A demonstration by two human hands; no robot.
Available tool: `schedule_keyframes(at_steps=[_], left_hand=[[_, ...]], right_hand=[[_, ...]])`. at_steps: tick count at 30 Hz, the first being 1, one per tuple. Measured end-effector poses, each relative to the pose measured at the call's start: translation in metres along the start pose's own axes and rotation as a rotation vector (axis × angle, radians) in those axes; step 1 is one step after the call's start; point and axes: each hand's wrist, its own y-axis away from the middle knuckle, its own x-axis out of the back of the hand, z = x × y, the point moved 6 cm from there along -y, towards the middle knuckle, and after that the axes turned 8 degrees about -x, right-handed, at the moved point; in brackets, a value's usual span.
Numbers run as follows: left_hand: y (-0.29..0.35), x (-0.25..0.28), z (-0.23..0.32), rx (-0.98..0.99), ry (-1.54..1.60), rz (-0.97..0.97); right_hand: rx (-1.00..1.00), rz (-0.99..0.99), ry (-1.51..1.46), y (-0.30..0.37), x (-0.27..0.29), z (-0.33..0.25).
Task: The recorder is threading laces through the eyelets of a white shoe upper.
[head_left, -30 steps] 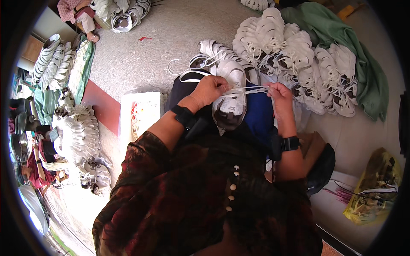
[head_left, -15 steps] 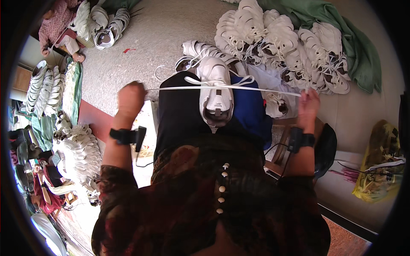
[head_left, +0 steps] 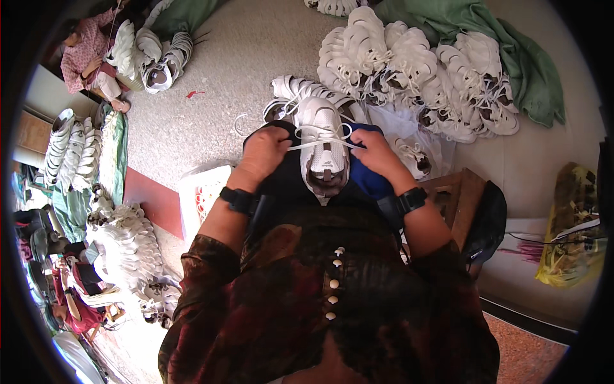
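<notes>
A white sneaker point(head_left: 318, 137) rests on my lap, its toe pointing away from me and its dark-lined opening toward me. White shoelace point(head_left: 306, 144) runs across its upper, with loops standing out on both sides. My left hand point(head_left: 267, 150) is closed on the lace just left of the shoe. On the other side, over the blue cloth on my lap, my right hand point(head_left: 374, 151) pinches the lace too. Both hands are close to the sneaker, and the lace between them lies over its tongue.
Beyond my knees lies a row of white shoes point(head_left: 291, 89). A large heap of white sneakers point(head_left: 416, 70) covers the floor at far right beside green cloth point(head_left: 531, 70). More shoe stacks point(head_left: 125, 246) stand at left. A wooden stool point(head_left: 457, 198) is by my right arm. Another person point(head_left: 89, 54) sits at far left.
Both hands have come inward from wide apart to beside the sneaker. The lace, stretched taut sideways before, now spans a short distance across the shoe.
</notes>
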Motion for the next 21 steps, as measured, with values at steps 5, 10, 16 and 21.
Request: schedule_keyframes(at_steps=[5,10,16,21], left_hand=[[-0.013,-0.029,0.034,-0.096,0.095,-0.068],[0.007,-0.015,0.016,0.11,0.294,-0.019],[0.018,-0.015,0.01,0.157,0.474,-0.226],[-0.022,-0.031,-0.011,0.214,0.39,0.058]], right_hand=[[0.042,0.041,0.111,0.008,-0.011,-0.016],[0.002,0.061,0.038,0.034,0.024,0.0],[-0.269,-0.33,-0.007,0.051,0.031,0.032],[-0.218,0.16,-0.281,0.002,0.019,0.02]])
